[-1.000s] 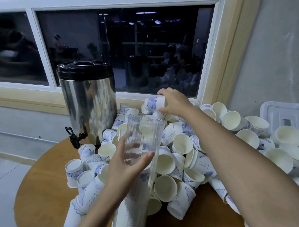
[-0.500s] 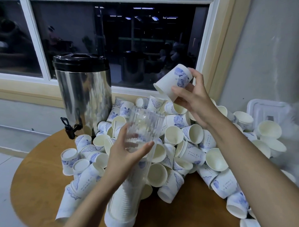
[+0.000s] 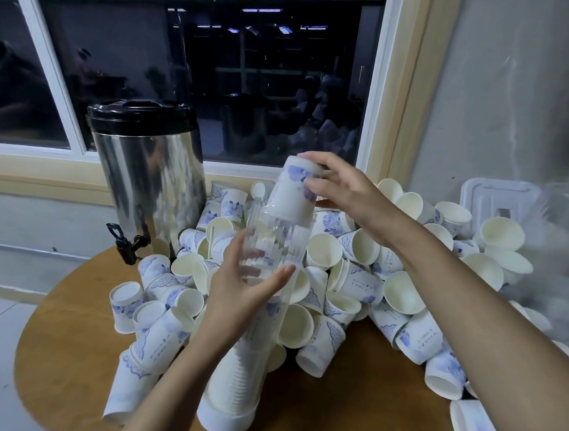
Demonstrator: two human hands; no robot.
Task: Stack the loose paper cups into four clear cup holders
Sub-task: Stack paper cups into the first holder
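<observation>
A tall clear cup holder stands tilted on the round wooden table, its lower part filled with stacked white cups. My left hand grips the holder around its middle. My right hand pinches an upside-down white paper cup with blue print, whose rim sits at the holder's open top. A big heap of loose paper cups lies behind and around the holder.
A steel drinks urn with a black lid and tap stands at the back left by the window. A white plastic lid leans at the back right against the wall. More cups lie at the table's right edge.
My right hand lifted a cup from the heap, turned it upside down and brought it onto the holder's mouth. My left hand kept its grip on the holder.
</observation>
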